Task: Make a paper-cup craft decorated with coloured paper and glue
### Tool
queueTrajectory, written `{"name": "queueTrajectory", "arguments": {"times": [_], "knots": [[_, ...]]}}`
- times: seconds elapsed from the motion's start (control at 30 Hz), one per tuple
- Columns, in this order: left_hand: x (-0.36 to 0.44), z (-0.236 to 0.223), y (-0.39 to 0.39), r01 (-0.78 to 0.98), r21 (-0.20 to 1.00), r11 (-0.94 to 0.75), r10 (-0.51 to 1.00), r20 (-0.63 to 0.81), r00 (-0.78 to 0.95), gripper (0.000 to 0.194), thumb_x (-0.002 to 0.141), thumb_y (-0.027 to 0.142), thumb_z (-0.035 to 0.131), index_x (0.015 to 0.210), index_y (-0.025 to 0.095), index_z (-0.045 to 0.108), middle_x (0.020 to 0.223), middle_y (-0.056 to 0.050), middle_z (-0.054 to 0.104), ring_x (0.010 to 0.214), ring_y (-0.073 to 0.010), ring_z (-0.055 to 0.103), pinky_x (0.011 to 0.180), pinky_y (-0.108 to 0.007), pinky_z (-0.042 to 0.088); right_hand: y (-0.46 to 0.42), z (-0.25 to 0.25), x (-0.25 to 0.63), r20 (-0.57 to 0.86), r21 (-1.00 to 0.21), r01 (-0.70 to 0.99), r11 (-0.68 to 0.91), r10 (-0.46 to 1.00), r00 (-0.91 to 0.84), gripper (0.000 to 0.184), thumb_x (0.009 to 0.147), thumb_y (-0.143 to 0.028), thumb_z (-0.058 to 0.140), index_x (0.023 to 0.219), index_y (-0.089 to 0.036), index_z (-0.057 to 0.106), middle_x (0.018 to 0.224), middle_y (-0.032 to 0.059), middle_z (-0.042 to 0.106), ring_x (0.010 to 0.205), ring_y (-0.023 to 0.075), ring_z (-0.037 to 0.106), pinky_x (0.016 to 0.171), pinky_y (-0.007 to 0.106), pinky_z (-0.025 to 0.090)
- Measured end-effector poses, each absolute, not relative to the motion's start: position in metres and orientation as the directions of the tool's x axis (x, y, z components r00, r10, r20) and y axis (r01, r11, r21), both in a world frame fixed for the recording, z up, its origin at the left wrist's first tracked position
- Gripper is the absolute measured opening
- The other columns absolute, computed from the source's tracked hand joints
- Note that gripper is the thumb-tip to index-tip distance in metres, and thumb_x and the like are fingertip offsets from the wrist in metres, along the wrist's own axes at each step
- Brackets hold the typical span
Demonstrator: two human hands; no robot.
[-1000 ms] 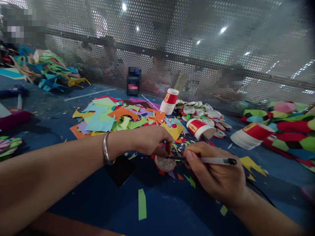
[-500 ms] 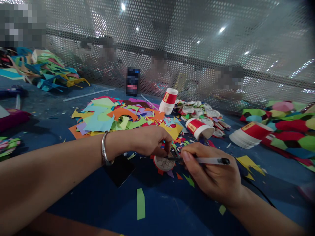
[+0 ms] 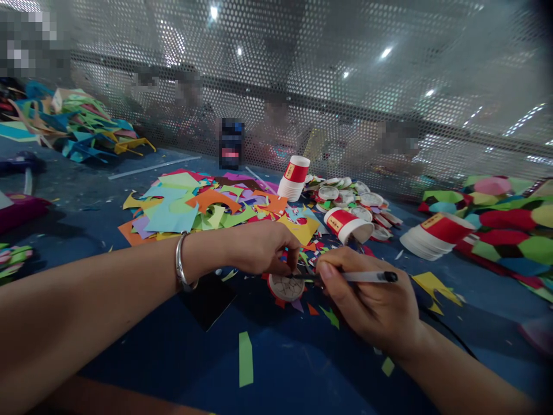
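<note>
My left hand (image 3: pixel 263 248) pinches the far edge of a small round paper-cup bottom (image 3: pixel 285 287) with a red rim, lying on the blue table (image 3: pixel 298 369). A silver bangle (image 3: pixel 180 270) circles that wrist. My right hand (image 3: pixel 367 302) is closed round a white pen (image 3: pixel 367 277) with a black cap end. The pen's tip rests on the disc, which shows dark drawn lines.
Coloured paper scraps (image 3: pixel 203 204) are heaped behind my hands. Red-and-white paper cups (image 3: pixel 348 225) lie among cut cup bottoms (image 3: pixel 354 199), with stacks (image 3: pixel 434 233) to the right. A black card (image 3: pixel 209 297) and a green strip (image 3: pixel 245 358) lie near. A perforated metal screen (image 3: pixel 345 86) closes the back.
Both hands and the disc have drifted slightly left and up in view. The pen tip stays on the disc; the grips are unchanged.
</note>
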State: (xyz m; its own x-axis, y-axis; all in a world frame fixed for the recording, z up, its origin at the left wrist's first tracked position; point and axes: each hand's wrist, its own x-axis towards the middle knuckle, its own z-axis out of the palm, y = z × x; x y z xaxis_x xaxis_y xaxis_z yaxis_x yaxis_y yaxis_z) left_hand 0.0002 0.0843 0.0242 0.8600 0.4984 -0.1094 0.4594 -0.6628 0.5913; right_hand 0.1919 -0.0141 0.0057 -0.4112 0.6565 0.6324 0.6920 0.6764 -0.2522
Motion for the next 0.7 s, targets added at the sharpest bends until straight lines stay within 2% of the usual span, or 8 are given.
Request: {"name": "queueTrajectory", "arguments": {"times": [0.17, 0.37, 0.6, 0.7], "knots": [[0.002, 0.026, 0.081, 0.475, 0.556, -0.682, 0.512, -0.101, 0.853, 0.013, 0.079, 0.017, 0.066, 0.090, 0.018, 0.073, 0.060, 0.005, 0.052, 0.051, -0.0083, 0.044, 0.048, -0.022, 0.032, -0.012, 0.008, 0.194, 0.651, -0.215, 0.703, 0.678, 0.636, -0.415, 0.016, 0.095, -0.015, 0.049, 0.084, -0.016, 0.061, 0.062, -0.0012, 0.059, 0.053, 0.0110, 0.055, 0.054, 0.026, 0.041], [0.000, 0.025, 0.081, 0.462, 0.503, -0.730, 0.493, -0.080, 0.866, 0.017, 0.082, 0.021, 0.064, 0.097, 0.017, 0.072, 0.071, 0.001, 0.061, 0.058, -0.0107, 0.050, 0.050, -0.024, 0.032, -0.015, 0.009, 0.200, 0.688, -0.253, 0.696, 0.672, 0.631, -0.359, 0.012, 0.095, -0.014, 0.052, 0.089, -0.018, 0.062, 0.068, -0.0017, 0.063, 0.058, 0.0104, 0.058, 0.060, 0.025, 0.043], [-0.014, 0.031, 0.092, 0.531, 0.611, -0.587, 0.566, -0.160, 0.809, 0.009, 0.082, 0.026, 0.059, 0.087, 0.019, 0.061, 0.064, 0.003, 0.058, 0.055, -0.0109, 0.050, 0.051, -0.024, 0.036, -0.016, 0.012, 0.203, 0.723, -0.232, 0.697, 0.678, 0.599, -0.343, 0.011, 0.092, -0.011, 0.053, 0.088, -0.018, 0.061, 0.071, -0.0020, 0.063, 0.061, 0.0097, 0.058, 0.061, 0.024, 0.043], [-0.022, 0.034, 0.097, 0.563, 0.585, -0.584, 0.607, -0.145, 0.781, 0.007, 0.081, 0.026, 0.057, 0.084, 0.020, 0.060, 0.067, 0.002, 0.060, 0.058, -0.0110, 0.052, 0.052, -0.024, 0.036, -0.016, 0.014, 0.204, 0.726, -0.230, 0.694, 0.682, 0.595, -0.345, 0.011, 0.092, -0.011, 0.053, 0.088, -0.018, 0.060, 0.069, -0.0023, 0.062, 0.059, 0.0095, 0.057, 0.060, 0.024, 0.043]]}}
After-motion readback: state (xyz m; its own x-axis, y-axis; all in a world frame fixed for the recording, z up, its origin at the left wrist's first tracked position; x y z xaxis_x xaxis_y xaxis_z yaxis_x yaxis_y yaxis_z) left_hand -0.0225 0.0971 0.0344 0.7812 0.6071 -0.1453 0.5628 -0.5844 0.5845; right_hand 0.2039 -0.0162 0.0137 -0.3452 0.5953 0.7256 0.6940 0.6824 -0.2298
